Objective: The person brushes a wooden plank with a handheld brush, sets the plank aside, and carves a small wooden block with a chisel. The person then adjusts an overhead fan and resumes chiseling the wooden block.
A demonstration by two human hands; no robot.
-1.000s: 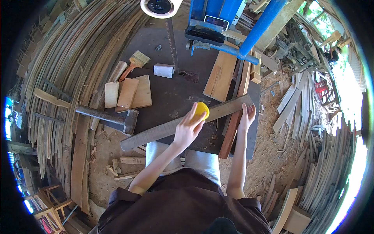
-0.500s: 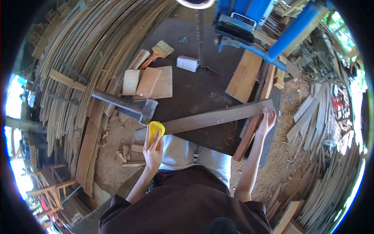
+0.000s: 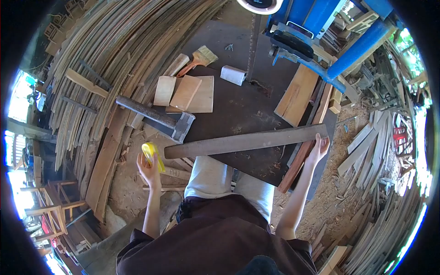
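Observation:
My left hand [image 3: 150, 168] is closed around a yellow loop-handled tool [image 3: 153, 156], off the left end of a long grey-brown board [image 3: 243, 140]. The tool's underside is mostly hidden, and its exact kind does not show. At the board's right end, my right hand [image 3: 319, 150] grips the wood near its edge. The board lies slantwise over the front of a dark table [image 3: 238, 110]. A hammer [image 3: 158, 117] with a heavy square head rests just beyond the board's left end.
A blue machine [image 3: 339, 64] with a thin upright blade [image 3: 253, 46] stands over the table. Small wood pieces [image 3: 201, 96], a paintbrush [image 3: 199, 59] and a white block [image 3: 233, 75] lie behind the board. Planks [image 3: 298, 94] line the right side; stacked lumber [image 3: 91, 68] fills the left.
My left hand has moved left with the yellow tool, away from the board's left end. My right hand still holds the other end. The whole view has shifted slightly.

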